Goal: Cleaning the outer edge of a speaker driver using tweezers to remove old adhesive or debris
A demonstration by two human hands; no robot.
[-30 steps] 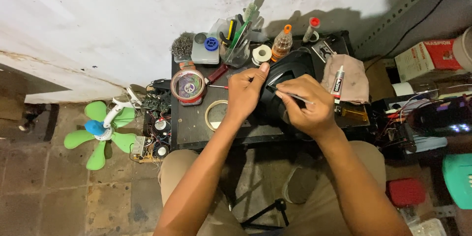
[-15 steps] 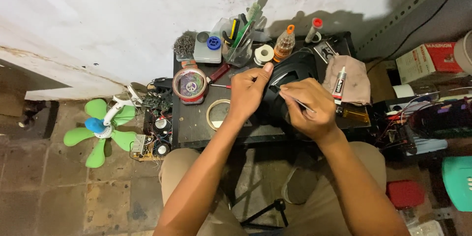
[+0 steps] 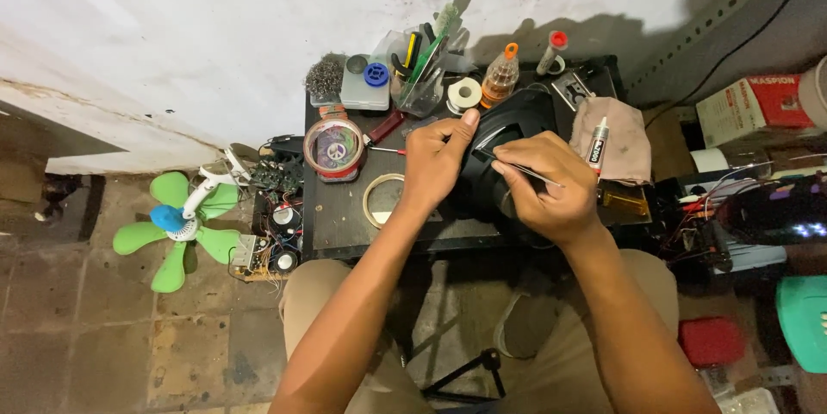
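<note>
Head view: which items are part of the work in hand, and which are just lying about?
In use:
left hand
right hand
black casing
thin metal tool

Lying about:
glue tube
pink cloth
tape roll
green fan

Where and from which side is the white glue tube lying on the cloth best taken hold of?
Take the glue tube around its white mid-body, fingers closing across its width from above. It lies flat on the pinkish cloth, red cap toward the wall, with bare cloth on both long sides. The right hand, nearest, already holds a thin metal tool.
</note>
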